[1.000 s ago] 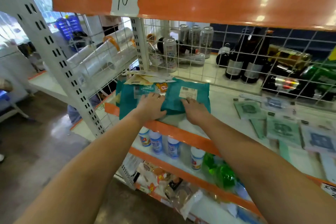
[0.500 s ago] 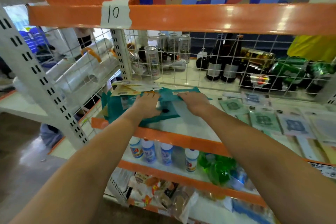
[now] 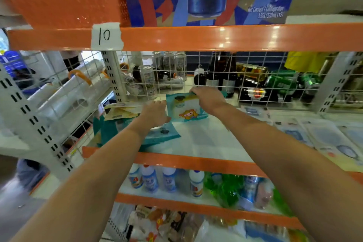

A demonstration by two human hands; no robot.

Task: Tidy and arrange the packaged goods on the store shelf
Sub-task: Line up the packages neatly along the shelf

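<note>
Two hands work on the white shelf (image 3: 206,139). The right hand (image 3: 209,98) grips the top edge of a cartoon-printed packet (image 3: 186,111), tilted up near the wire grid (image 3: 216,76). The left hand (image 3: 155,113), fingers relaxed, rests on teal packets (image 3: 157,135) lying flat at the shelf's left end.

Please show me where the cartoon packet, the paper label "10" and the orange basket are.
cartoon packet (image 3: 187,111): head view, printed front.
paper label "10" (image 3: 106,35): head view, middle of the paper.
orange basket (image 3: 66,2): head view, perforated front wall.
</note>
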